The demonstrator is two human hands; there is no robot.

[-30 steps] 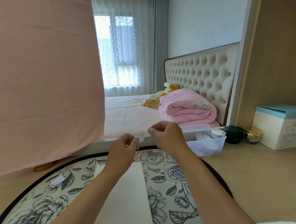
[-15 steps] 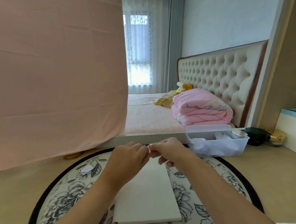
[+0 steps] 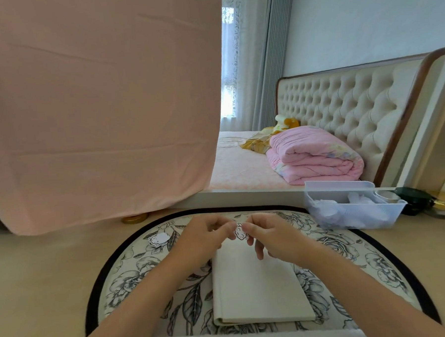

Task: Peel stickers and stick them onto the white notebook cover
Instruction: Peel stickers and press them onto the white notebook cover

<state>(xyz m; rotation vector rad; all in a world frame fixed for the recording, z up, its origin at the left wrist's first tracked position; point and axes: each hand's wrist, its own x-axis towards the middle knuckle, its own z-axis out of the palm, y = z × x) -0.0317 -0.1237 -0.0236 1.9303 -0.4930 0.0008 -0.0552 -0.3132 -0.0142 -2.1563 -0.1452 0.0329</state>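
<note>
Pale wood forms the bench [image 3: 41,281], which carries a round floral-print mat with a black border [image 3: 134,276] at the middle of its near edge. A closed white rectangular notebook [image 3: 256,290] lies flat on the mat, plain cover up. Above its far end the left hand [image 3: 204,236] and right hand [image 3: 274,235] meet, each pinching one side of a small white sticker with a brown outline drawing [image 3: 241,234]; the right hand's other fingers hang loose. A second pale cut-out sticker [image 3: 158,239] lies on the mat's left part.
</note>
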